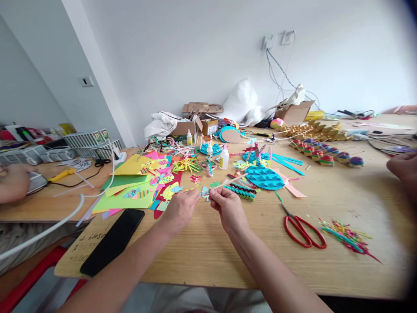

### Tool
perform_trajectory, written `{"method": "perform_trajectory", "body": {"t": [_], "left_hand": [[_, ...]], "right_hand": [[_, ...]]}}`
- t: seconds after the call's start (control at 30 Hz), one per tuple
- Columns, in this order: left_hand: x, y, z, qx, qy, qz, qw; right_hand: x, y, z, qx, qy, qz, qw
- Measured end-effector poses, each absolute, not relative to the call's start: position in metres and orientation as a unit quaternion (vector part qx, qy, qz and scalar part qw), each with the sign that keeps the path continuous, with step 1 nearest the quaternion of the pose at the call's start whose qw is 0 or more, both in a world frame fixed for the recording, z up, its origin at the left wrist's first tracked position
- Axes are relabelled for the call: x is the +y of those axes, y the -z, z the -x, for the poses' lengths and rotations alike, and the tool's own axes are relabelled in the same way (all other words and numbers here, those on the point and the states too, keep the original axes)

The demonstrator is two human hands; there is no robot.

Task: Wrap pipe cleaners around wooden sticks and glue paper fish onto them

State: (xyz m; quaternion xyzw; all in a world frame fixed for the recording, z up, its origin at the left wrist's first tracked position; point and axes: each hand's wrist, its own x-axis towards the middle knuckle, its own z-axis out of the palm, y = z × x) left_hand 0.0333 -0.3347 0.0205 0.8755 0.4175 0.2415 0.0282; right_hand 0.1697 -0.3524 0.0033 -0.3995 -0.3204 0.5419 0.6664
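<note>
My right hand [228, 208] pinches a thin wooden stick [233, 180], which slants up to the right above the table. Opposite it, my left hand [181, 209] is closed, fingertips pressed together; what they hold, if anything, is hidden. In the narrow gap between both hands shows a small blue paper fish [205, 192]. I cannot tell whether fingers grip it or it lies on the table. Just beyond stand a white glue bottle [224, 158] and another bottle [209, 151]. Left of my left hand, paper fish cutouts [169, 190] lie on coloured sheets [122, 201].
Red-handled scissors [305, 231] and a heap of paper scraps [348, 237] lie at right. A black phone [112, 241] rests near the front left edge. A blue textured oval [264, 178] lies beyond my right hand. Other people's hands [13, 182] [404, 167] show at both sides.
</note>
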Motion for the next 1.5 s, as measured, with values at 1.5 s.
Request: {"method": "perform_trajectory", "body": {"t": [1.5], "left_hand": [[-0.321, -0.041, -0.026, 0.335, -0.169, -0.889, 0.261]], "right_hand": [[-0.373, -0.039, -0.253, -0.839, 0.164, 0.500, 0.138]]}}
